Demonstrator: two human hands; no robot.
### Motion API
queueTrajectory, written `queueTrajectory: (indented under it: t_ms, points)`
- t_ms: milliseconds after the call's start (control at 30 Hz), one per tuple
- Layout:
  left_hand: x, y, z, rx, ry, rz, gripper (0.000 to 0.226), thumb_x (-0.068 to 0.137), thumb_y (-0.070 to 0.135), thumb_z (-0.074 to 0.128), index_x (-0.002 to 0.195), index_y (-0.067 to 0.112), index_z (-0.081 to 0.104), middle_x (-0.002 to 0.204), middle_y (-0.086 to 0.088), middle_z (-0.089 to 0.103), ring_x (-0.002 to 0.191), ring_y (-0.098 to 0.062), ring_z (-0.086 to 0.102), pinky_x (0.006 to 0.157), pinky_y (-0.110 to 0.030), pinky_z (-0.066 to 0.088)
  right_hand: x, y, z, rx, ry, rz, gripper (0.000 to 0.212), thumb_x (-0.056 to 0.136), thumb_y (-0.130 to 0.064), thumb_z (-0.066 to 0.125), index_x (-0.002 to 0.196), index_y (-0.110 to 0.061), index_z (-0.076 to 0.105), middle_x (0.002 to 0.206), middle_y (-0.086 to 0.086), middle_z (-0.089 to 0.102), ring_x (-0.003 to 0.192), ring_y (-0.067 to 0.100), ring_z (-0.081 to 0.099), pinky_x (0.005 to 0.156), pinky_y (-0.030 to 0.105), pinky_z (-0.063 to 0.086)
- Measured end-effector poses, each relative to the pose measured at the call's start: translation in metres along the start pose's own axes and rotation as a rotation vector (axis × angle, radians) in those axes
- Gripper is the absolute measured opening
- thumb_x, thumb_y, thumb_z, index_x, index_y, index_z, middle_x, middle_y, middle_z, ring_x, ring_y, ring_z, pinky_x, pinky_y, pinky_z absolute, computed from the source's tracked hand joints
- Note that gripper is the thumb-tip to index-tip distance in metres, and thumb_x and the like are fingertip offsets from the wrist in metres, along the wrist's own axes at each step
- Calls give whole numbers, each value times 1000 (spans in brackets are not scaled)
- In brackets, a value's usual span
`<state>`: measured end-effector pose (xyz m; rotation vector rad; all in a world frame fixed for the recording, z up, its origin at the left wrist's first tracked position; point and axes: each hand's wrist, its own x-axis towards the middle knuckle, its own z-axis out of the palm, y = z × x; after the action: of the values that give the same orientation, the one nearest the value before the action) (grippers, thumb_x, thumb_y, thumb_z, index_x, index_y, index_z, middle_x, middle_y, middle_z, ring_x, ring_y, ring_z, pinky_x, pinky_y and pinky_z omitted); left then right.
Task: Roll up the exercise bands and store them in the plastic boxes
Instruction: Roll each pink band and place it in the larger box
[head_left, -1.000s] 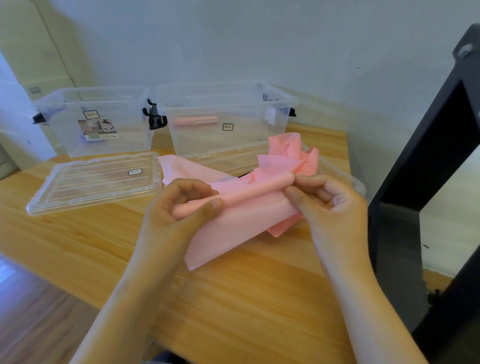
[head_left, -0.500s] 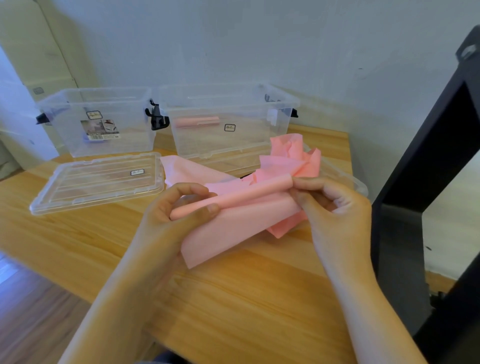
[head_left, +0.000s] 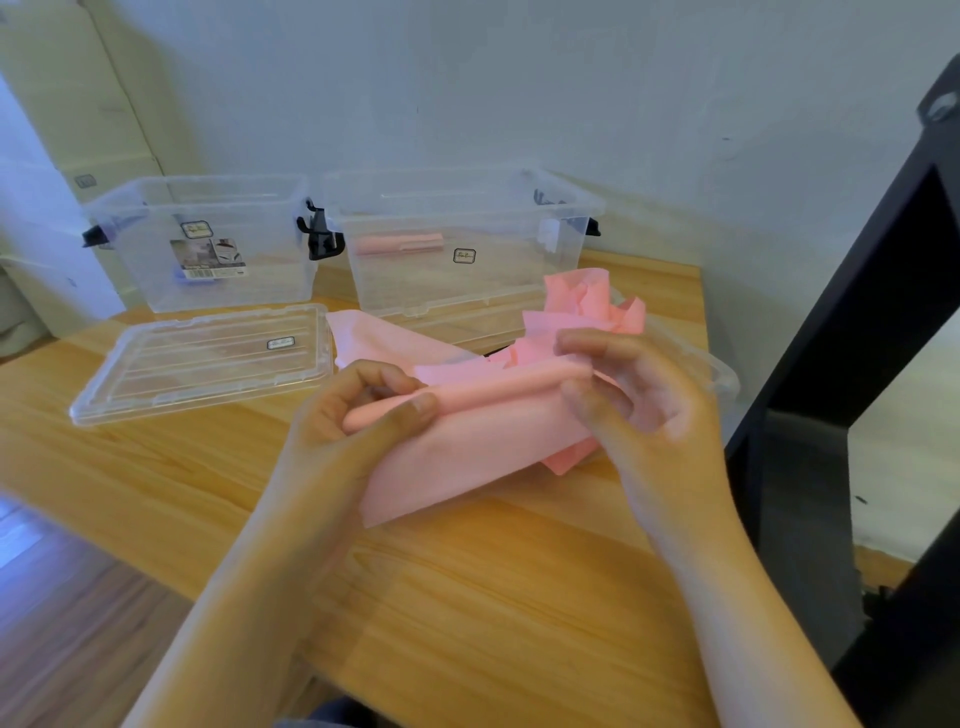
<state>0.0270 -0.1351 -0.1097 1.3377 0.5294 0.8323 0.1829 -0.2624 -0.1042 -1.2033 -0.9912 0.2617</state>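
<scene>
Two hands hold the band (head_left: 467, 447) above the table (head_left: 467, 597): my left hand (head_left: 358, 415) pinches the roll's left end, and my right hand (head_left: 639, 400), blurred, grips the other end with fingers (head_left: 576, 340) looser than before, probably for another turn; much band is not rolled yet.

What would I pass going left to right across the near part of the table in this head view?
Clear lid → left hand → rolled part of the pink band → right hand → black frame.

Two boxes: left box (head_left: 208, 249), right box (head_left: 467, 286). Two lids: left lid (head_left: 202, 364), right lid (head_left: 724, 371). One rolled band (head_left: 400, 244) boxed.
</scene>
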Motion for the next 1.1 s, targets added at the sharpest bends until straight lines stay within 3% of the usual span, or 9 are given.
queueTrajectory:
  t_ms: [167,333,467,500,633,767,900,1000,1100]
  points:
    - [-3,3,-7,-67,-113,-55,43,48,40,91,75,26,59,91,6,64,84,-21,57,74,-46,42,0,-3,1,36,-22,51,20,79,3,67,91,-12,70,91,-12,72,91,-1,64,77,14,48]
    - [-8,2,-18,-78,-132,-43,52,45,47,93,78,25,58,91,4,62,76,-14,59,66,-30,50,0,-3,2,121,-85,162,18,71,-7,69,89,-11,69,86,-8,73,85,1,65,73,18,52]
    - [-14,3,-11,-149,-134,-12,44,47,18,95,76,23,63,91,-3,61,77,-14,64,62,-33,57,-5,-3,9,115,-168,185,20,68,-12,72,88,-15,70,83,-11,72,80,-2,64,69,11,47]
    - [-15,3,-10,-91,-120,7,40,48,13,92,76,23,65,91,-3,63,78,-16,64,66,-33,56,-7,-3,10,99,-183,180,19,69,-13,74,87,-16,70,82,-13,72,79,-3,63,69,10,46]
    - [-16,7,-12,198,-80,90,31,54,34,82,82,29,71,96,1,73,93,-14,66,88,-33,49,-10,-2,4,59,-147,214,22,62,-17,74,84,-16,71,80,-12,71,77,-2,62,68,10,46]
    - [-11,9,-10,249,-91,115,27,59,17,83,78,30,69,92,4,74,90,-7,67,81,-19,49,-9,-4,-6,21,-165,246,22,62,-17,74,83,-13,71,74,-14,69,71,-2,60,63,9,44]
    - [-6,8,-5,346,-58,147,32,64,-2,84,86,14,67,85,11,73,79,2,64,71,-8,45,-4,-2,-10,-12,-142,263,16,71,-6,75,86,-12,71,74,-15,69,72,-5,61,64,8,44]
    - [-6,8,-4,338,-46,140,29,66,6,81,89,15,67,85,12,74,78,2,65,68,-9,47,1,-2,-9,-18,-133,251,17,72,-3,74,87,-11,71,76,-13,70,74,-4,62,66,9,46]
    - [-5,8,-12,177,-90,39,28,66,14,86,88,19,69,89,2,75,75,-6,67,62,-15,50,5,-2,-9,16,-132,237,20,72,3,73,87,-8,70,74,-13,70,74,-4,62,66,10,47]
